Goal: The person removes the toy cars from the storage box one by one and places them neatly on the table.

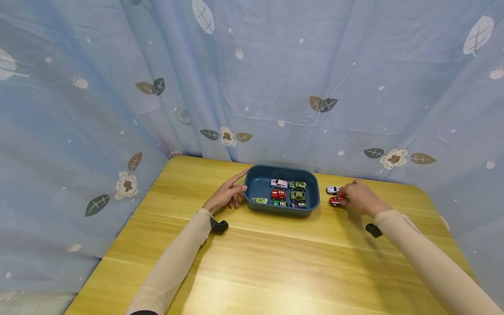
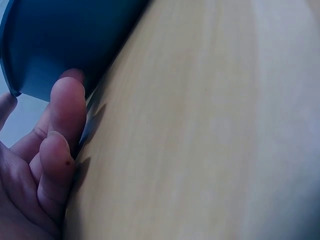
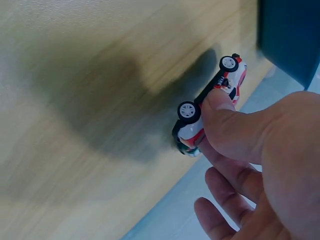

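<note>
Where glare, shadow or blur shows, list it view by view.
Head view: bright glare on the near part of the wooden tabletop, soft shadow beside the right sleeve; left wrist view: wood grain blurred, dark-blue tray dim; right wrist view: a broad, soft-edged shadow beside the sharper red-and-white toy car.

From where I stand: blue curtain (image 1: 267,78) with leaf-and-flower print hangs in folds behind and on both sides, yellow wood-grain surface (image 1: 244,262) with rounded far right corner, bright glare at its near edge.
</note>
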`<control>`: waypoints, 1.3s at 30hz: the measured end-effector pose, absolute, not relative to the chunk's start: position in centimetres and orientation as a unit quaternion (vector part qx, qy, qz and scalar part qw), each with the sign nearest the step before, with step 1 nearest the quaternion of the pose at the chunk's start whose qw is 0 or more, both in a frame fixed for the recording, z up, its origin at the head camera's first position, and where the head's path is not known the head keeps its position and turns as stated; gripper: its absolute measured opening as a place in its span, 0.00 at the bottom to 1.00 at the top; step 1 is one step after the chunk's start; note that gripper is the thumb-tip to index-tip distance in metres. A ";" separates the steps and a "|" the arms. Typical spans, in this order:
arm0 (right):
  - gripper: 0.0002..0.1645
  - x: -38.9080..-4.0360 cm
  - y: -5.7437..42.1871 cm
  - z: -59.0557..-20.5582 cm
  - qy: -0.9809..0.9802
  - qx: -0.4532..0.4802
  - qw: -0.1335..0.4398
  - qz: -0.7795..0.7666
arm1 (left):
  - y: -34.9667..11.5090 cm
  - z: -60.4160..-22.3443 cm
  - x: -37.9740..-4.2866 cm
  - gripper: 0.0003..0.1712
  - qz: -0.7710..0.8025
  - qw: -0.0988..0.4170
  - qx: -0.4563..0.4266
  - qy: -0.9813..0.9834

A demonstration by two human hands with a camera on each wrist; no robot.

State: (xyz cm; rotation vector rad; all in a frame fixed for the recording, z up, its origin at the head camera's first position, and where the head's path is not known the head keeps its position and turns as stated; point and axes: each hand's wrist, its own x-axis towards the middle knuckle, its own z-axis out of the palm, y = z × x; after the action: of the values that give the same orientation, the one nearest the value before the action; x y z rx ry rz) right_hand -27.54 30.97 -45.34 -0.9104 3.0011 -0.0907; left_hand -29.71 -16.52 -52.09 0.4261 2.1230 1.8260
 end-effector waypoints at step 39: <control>0.20 -27.7 27.3 -42.5 0.959 -0.267 -0.049 -0.086 | -16.7 -52.8 -29.8 0.36 0.628 0.146 0.168 0.745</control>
State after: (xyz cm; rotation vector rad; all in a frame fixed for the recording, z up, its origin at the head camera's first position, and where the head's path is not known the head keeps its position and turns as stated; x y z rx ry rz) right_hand -27.71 27.33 -42.51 -0.8659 3.1089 -0.2790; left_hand -29.80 -16.71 -52.85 0.4838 2.1464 1.8091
